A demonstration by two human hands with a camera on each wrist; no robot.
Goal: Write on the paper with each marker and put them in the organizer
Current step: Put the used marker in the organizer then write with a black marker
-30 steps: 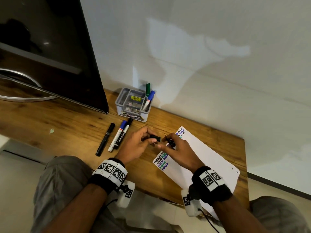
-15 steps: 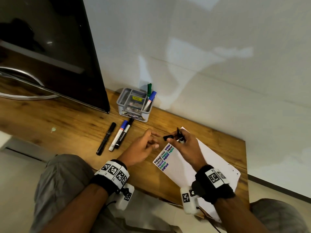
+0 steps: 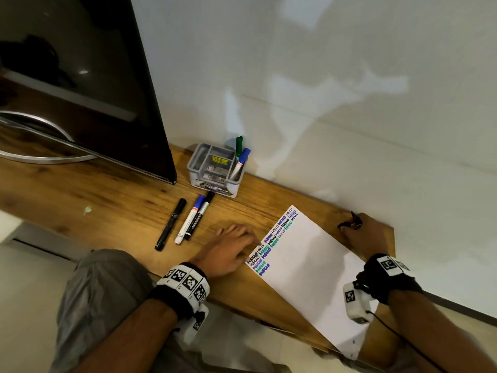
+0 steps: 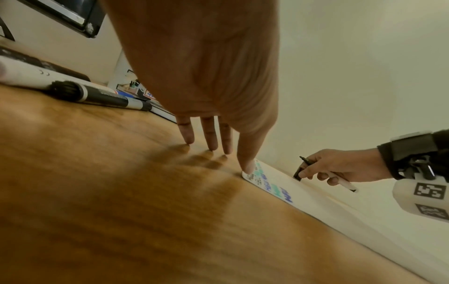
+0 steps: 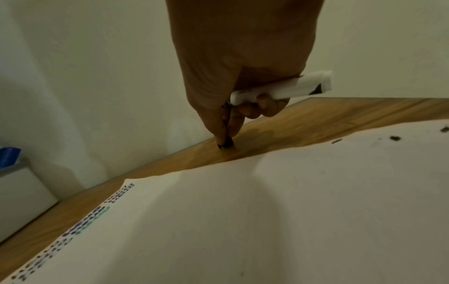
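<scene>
Wooden desk [image 3: 113, 200], left hand [image 3: 228, 250] flat, fingertips on paper [image 3: 309, 265], right hand [image 3: 361, 234] gripping marker [image 5: 279, 90], wrist view shows cap [image 5: 226, 143].

- The left hand [image 3: 231, 249] lies palm down, fingers [image 4: 210, 137] straight and spread, their tips touching the surface.
- The right hand [image 3: 363, 234] reaches farther out to the right, its fingers curled, thumb and forefinger pinched together.
</scene>
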